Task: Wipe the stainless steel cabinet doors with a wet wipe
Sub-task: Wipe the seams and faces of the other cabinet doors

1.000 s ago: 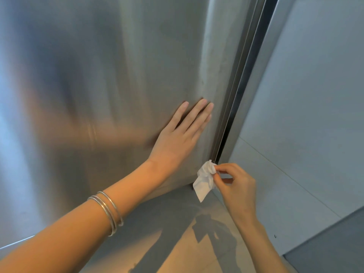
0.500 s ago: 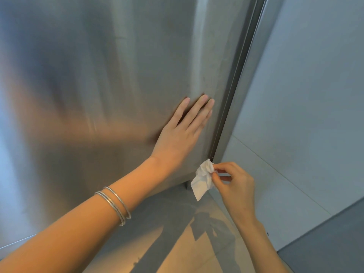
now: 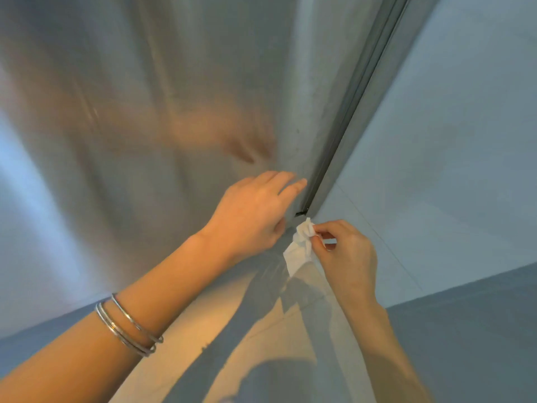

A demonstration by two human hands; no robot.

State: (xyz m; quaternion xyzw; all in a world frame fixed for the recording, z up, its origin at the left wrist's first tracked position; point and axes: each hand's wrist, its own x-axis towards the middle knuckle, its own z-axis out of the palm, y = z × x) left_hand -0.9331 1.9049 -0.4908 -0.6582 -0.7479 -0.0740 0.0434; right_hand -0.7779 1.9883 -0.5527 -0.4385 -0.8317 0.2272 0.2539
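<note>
Two silver bangles [image 3: 128,327] are being worn on the left wrist, down at 7 o'clock. Under both arms, the floor [image 3: 203,330] is being lit by warm light. A little further off, at 4 o'clock from the middle, the wet wipe [image 3: 300,245] is being pinched, all scrunched up, by the thumb and first fingers [image 3: 328,226] of the right hand [image 3: 345,257]. It is being held just under the bottom corner of the cabinet door [image 3: 145,112]; whether it is touching cannot be told. At 9 o'clock from the wipe, the left hand [image 3: 250,216] is being held loose and straight, with nothing in it. Half a second ago it was being pressed flat, higher up the door; now it is being slid down and lifted off. So this low corner is probably being finished. Far off at 2 o'clock, a plain wall [image 3: 450,141] is being shown.
</note>
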